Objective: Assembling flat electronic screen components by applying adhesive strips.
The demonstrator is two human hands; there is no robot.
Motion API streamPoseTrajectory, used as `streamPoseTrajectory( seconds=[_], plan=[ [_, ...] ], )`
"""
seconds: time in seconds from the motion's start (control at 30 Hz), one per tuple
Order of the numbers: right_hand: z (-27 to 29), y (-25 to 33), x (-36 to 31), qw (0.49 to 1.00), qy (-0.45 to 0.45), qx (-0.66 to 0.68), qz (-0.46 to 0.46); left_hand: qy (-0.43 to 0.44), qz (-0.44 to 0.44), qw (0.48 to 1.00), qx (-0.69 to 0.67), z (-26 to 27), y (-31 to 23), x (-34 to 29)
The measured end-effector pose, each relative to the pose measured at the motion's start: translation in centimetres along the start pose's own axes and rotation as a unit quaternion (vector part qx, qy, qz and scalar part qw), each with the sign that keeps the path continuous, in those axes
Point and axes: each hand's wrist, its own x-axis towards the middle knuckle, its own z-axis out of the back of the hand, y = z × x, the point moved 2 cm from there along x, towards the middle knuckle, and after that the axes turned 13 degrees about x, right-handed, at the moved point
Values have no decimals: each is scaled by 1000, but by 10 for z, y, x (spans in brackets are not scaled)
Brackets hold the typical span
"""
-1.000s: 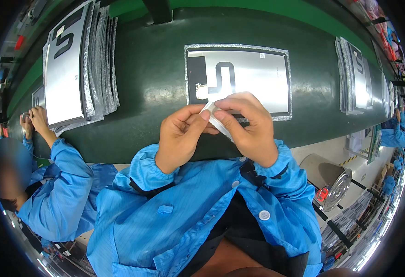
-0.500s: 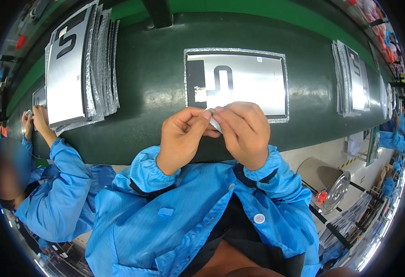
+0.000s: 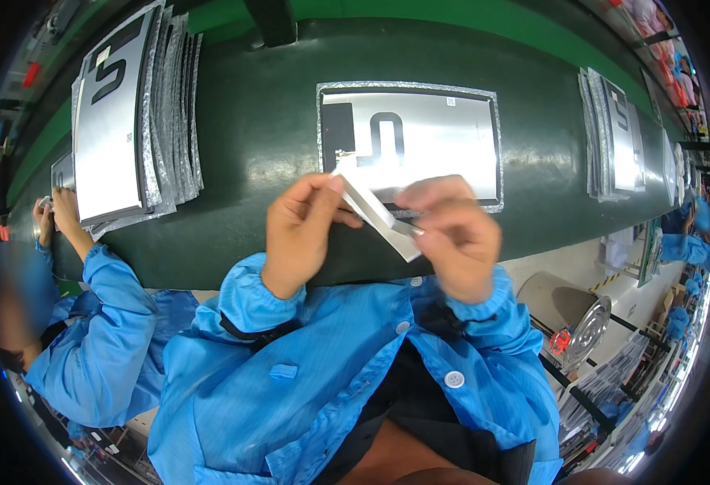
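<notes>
**White strip held between two hands above a silver panel**

A thin white strip (image 3: pixel 375 212), flat and stiff-looking, sits at the centre of the frame, slanting from upper left down to lower right; the left hand (image 3: pixel 302 230) pinches its upper end between thumb and fingertips, and the right hand (image 3: pixel 452 234) pinches the lower end, blurred; both grips are clenched on the strip, which hangs above the table (image 3: pixel 250 145) and touches nothing else.

Just behind it, in the upper centre, lies a silver panel (image 3: pixel 436 141): rectangular, glossy, with a rough foil border and a black curved mark; a stack of like panels (image 3: pixel 120 121) leans at the upper left, another stack (image 3: pixel 614 133) at the upper right; the table is dark green, smooth and faintly shiny.

Risks, as I judge them: the strip could kink or twist if the hands pull unevenly; a loosened pinch would drop it onto the panel crooked.

At the left edge a co-worker's hand (image 3: pixel 60 214) rests at the table; a metal bin (image 3: pixel 569 315) stands lower right.
</notes>
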Motion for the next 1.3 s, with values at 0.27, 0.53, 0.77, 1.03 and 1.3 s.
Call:
streamPoseTrajectory(
  seconds=[0.27, 0.53, 0.77, 1.03, 1.3],
  plan=[
    [28, 80, 0, 979, 3, 126, 162, -148, -26, 988, 40, 79, -9, 27],
    [45, 12, 13, 975, -17, 64, -211, -249, -175, 815, 494, 77, -16, -4],
    [33, -12, 3, 961, 25, 52, -272, -17, -270, 901, 338, 6, -24, -15],
    [24, -1, 10, 922, 83, -189, -329, 11, -266, 853, 448, 6, -8, -25],
    [17, -27, 51, 853, 275, -393, -205, 98, -362, 733, 568, 8, 2, -39]
  ],
)
